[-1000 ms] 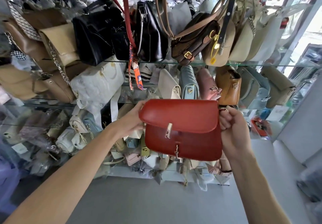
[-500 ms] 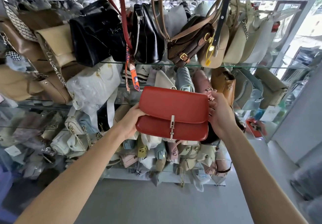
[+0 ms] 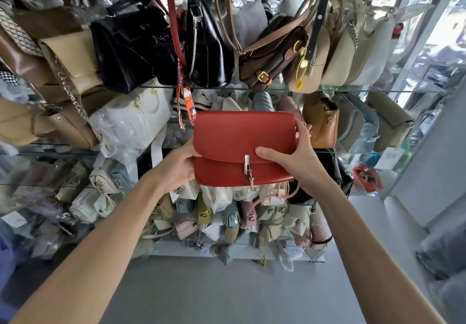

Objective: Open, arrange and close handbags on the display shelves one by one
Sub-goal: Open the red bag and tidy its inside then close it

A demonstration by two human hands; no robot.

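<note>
A red flap handbag (image 3: pixel 239 137) with a silver front clasp (image 3: pixel 247 164) is held up in front of the glass display shelves (image 3: pixel 353 91). Its flap lies down over the front. My left hand (image 3: pixel 180 167) grips the bag's left side. My right hand (image 3: pixel 297 157) grips the right side, with the thumb pressed on the flap next to the clasp. Both hands keep the bag level, at the height of the middle shelf.
The shelves are packed with bags: black ones (image 3: pixel 131 46) and a brown one (image 3: pixel 272 53) on the upper shelf, a tan bag (image 3: pixel 321 119) and grey bags (image 3: pixel 355 124) to the right, a white wrapped bag (image 3: pixel 131 119) to the left. Straps hang from above. Grey floor (image 3: pixel 227 293) lies below.
The bag's flap has come down and now covers the front, with the clasp lined up. Both hands lifted the bag toward the middle shelf, and the right thumb moved onto the flap.
</note>
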